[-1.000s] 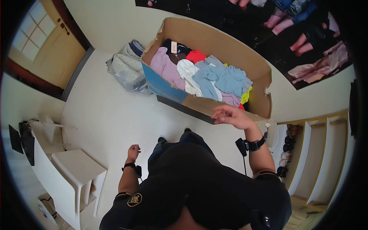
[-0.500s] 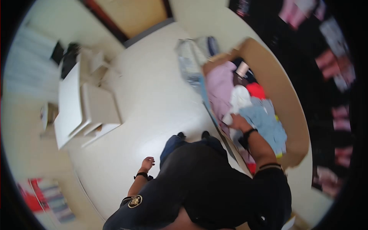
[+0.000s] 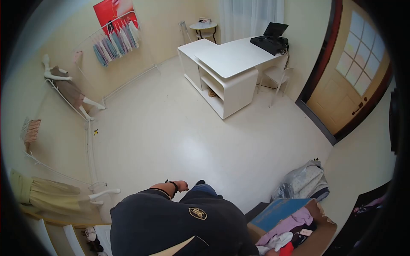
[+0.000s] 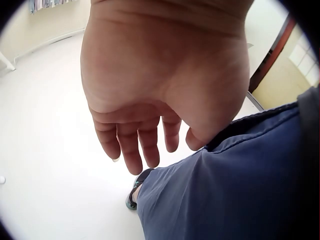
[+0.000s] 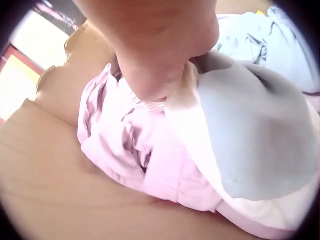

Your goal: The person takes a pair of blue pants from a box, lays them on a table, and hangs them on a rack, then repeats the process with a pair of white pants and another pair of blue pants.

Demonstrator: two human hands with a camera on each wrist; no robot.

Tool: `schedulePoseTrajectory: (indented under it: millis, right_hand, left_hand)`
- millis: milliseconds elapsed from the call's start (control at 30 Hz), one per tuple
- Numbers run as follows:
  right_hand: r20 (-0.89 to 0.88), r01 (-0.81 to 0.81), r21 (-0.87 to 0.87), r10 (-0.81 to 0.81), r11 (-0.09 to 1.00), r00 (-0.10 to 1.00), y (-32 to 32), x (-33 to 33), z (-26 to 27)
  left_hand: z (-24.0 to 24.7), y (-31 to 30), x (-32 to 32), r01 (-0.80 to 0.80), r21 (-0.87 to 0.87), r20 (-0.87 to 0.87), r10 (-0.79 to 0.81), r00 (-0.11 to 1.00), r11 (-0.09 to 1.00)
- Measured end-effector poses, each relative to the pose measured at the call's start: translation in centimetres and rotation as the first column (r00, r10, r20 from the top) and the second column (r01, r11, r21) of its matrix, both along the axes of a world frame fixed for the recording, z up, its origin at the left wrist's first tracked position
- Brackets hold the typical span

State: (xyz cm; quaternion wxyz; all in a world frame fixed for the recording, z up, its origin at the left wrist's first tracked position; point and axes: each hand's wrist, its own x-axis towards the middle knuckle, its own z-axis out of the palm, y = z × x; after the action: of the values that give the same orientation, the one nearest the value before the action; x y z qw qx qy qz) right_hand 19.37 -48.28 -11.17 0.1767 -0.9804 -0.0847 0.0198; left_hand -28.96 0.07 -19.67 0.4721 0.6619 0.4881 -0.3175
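Observation:
In the right wrist view, my right hand (image 5: 162, 45) is down inside the cardboard box (image 5: 60, 165), its fingers curled on a white garment with a pale grey part (image 5: 255, 140). Some of the fingers are hidden behind the palm. A lilac garment (image 5: 120, 135) with a gathered edge lies beneath, and light blue clothing (image 5: 245, 37) is heaped behind. The head view does not show this hand. My left hand (image 4: 165, 75) hangs with loose fingers beside the blue trousers (image 4: 200, 195), holding nothing.
A plastic-wrapped bundle (image 3: 301, 183) stands on the floor beside the box. Across the room are a white desk (image 3: 230, 57), a white chair (image 3: 277, 77) and a door (image 3: 350, 72). Clothes racks and a mannequin (image 3: 66, 83) line the left wall.
The right hand has gone from above the box's near edge down into the clothes and gripped a white garment. The head view has swung left toward the desk; the left hand still hangs at the side.

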Motion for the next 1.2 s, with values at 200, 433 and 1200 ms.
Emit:
schedulePoseTrajectory:
  millis: [200, 433, 1200]
  right_hand:
    - [0.451, 0.375, 0.140, -0.396, 0.916, 0.800, 1.6, 0.0, 15.4]
    - [0.899, -0.306, 0.413, -0.439, 0.858, -0.015, 19.9, -2.9, 37.7]
    - [-0.015, -0.497, 0.867, 0.999, 0.027, 0.029, 53.7, -27.2, 27.9]
  left_hand:
    - [-0.5, 5.1, 2.2, 0.134, 0.103, 0.187, -0.152, 0.971, 0.986]
    - [5.1, 13.8, 10.0, -0.027, 0.106, 0.594, -0.041, 0.803, 0.994]
    - [22.0, 19.9, -1.0, -0.188, -0.661, 0.751, 0.644, -0.149, 0.727]
